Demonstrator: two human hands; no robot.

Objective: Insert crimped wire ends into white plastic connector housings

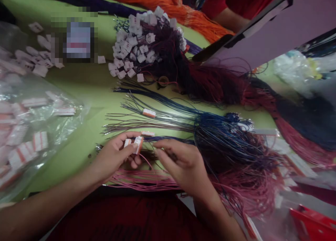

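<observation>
My left hand [122, 151] is closed around a white connector housing with an orange side [138, 144]; a pink wire [145, 160] curves down from it. Another white and orange piece [127, 142] shows between the same fingers. Just to the right, my right hand [182, 160] has thumb and forefinger drawn together in a pinch. Whatever lies between those tips is too small to make out; thin dark wires run close by. Beyond my hands, one connector [149, 113] lies across fanned-out wires [168, 120], and a second connector [147, 133] sits near my left fingertips.
At the left, a clear plastic bag [65, 97] holds several white and orange connectors. Bundled wires with white plugs [133, 48] lie at the back. Pink wires [157, 181] run along the near edge. A slanted panel [267, 34] stands right, near another person's arm [232, 20].
</observation>
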